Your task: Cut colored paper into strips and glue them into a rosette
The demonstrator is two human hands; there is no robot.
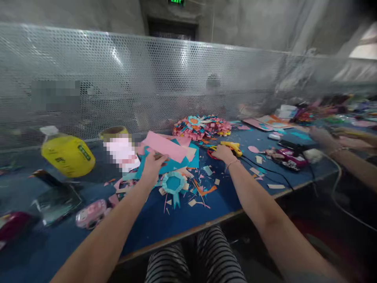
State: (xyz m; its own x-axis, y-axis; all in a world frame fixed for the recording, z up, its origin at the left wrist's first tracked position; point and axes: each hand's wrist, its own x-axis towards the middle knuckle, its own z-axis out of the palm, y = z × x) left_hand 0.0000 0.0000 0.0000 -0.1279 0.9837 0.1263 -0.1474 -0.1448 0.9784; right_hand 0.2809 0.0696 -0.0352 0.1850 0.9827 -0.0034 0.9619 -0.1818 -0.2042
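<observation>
My left hand (151,167) pinches a strip of pink paper (166,146), held over blue sheets (193,158) and other pink pieces. My right hand (224,153) is closed at the red handle of what look like scissors (212,153); the blades are hard to make out. Just beyond that hand lies a yellow glue gun (232,147) with a black cord. Between my forearms, on the blue table, rests a light-blue paper rosette (173,183) with two tails. Paper scraps (203,190) are scattered around it.
A heap of pink and blue paper rosettes (202,127) stands by the perforated metal screen (182,78). At left are a yellow liquid jug (69,155), a tape roll (114,131) and a pink case (92,213). Another person's blurred arms (347,153) reach in at right, near a cable.
</observation>
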